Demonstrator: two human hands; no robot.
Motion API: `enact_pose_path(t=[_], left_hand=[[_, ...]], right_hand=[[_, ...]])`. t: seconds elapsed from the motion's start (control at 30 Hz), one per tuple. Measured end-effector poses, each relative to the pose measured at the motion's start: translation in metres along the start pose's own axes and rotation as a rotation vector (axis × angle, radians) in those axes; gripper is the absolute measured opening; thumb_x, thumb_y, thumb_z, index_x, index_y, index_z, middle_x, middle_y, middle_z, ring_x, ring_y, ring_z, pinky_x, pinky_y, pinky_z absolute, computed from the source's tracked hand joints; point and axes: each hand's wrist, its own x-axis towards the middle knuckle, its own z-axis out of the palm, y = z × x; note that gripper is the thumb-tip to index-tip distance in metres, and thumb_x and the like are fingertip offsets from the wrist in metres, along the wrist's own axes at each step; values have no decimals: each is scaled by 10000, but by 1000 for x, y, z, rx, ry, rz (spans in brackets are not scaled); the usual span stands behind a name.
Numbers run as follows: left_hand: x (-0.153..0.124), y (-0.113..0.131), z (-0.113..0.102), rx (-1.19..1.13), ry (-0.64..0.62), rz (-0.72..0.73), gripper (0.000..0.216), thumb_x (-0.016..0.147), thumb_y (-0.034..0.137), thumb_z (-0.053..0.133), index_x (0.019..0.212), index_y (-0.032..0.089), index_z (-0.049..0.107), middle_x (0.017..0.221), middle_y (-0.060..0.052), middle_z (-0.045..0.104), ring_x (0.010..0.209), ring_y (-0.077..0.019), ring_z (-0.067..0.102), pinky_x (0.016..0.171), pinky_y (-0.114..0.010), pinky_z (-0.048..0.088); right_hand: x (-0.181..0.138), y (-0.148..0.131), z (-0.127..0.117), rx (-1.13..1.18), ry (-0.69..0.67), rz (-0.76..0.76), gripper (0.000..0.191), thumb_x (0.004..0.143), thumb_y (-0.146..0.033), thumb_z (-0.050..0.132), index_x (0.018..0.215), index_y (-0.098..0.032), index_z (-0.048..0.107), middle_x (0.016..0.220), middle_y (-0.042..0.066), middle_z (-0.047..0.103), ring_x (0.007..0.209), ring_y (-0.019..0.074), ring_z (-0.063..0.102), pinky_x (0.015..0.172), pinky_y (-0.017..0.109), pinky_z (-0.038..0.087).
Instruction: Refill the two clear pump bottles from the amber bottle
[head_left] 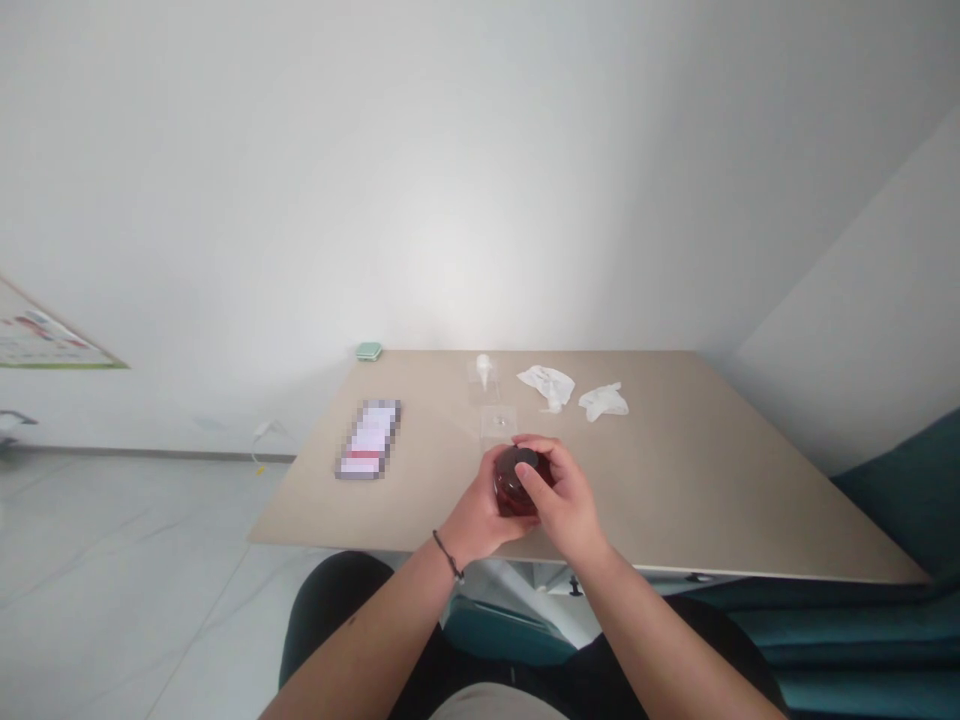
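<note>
A dark reddish-brown bottle (512, 490) with a dark top is between my two hands, close to the table's front edge. My left hand (484, 513) wraps round its left and near side. My right hand (561, 495) closes on it from the right, the thumb lying against the dark cap (526, 457). Just beyond the bottle lies a small clear plastic piece (499, 418). Farther back is a white pump-like nozzle (484, 368). Whether the bottle's base touches the table is hidden.
Two crumpled white tissues, a left one (549, 383) and a right one (603, 401), lie toward the back. A blurred-out phone (369, 440) is on the left, with a small green box (369, 351) in the back left corner. Behind the table (720, 480) rises a white wall.
</note>
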Motion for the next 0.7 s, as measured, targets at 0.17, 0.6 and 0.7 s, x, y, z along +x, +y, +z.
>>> enact_pose_path(t=[0.17, 0.6, 0.7], left_hand=[[-1, 2, 1, 6, -2, -19, 848, 717, 269, 878, 1392, 250, 366, 1362, -144, 566, 1241, -326, 647, 1043, -553, 541], [-2, 4, 1, -6, 5, -34, 859, 702, 233, 878, 1381, 248, 352, 1345, -140, 582, 1175, -303, 681, 1012, -520, 569], [-1, 1, 1, 1, 15, -14, 869, 693, 224, 883, 1385, 243, 359, 1349, -141, 575, 1195, -308, 666, 1025, -528, 562]], right_hand=[[-3, 3, 1, -32, 12, -23, 317, 831, -386, 681, 1110, -256, 603, 1113, 83, 738, 1014, 244, 708, 901, 410, 579], [-10, 20, 12, 5, 141, -119, 287, 920, -438, 624, 1133, -251, 579, 1172, 107, 702, 1093, 245, 680, 957, 419, 558], [-10, 22, 12, -16, 127, -189, 255, 1015, -396, 473, 1138, -244, 638, 1178, 104, 708, 1128, 236, 666, 1010, 433, 527]])
